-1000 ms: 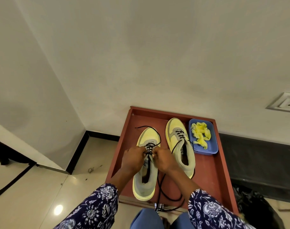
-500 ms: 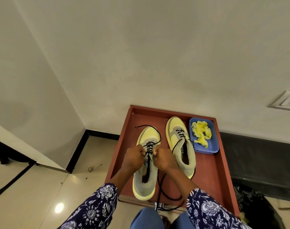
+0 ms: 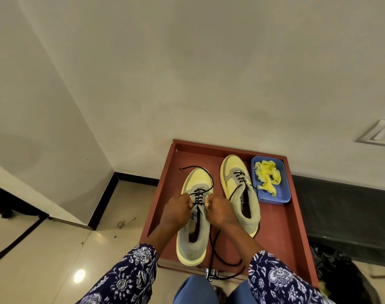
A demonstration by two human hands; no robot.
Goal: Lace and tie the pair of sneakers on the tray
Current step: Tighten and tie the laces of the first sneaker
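Observation:
Two yellow and grey sneakers stand toes-away on a reddish-brown tray (image 3: 281,233). The left sneaker (image 3: 193,244) has black lace (image 3: 199,195) crossed through its lower eyelets. My left hand (image 3: 178,210) and my right hand (image 3: 220,210) pinch at the two sides of its eyelet flaps, fingers closed on the lace and upper. One loose lace end curves over the toe to the tray's far left. Another length loops past the heel on the tray. The right sneaker (image 3: 242,194) is partly laced, its lace trailing down its side.
A blue plastic tub (image 3: 284,194) holding crumpled yellow material sits at the tray's far right corner. The tray lies against a white wall on a glossy tiled floor. A wall socket (image 3: 382,134) is at the right. A dark bag (image 3: 345,277) lies right of the tray.
Both hands stay at the left sneaker's lacing. The view has shifted slightly; the hands have barely moved.

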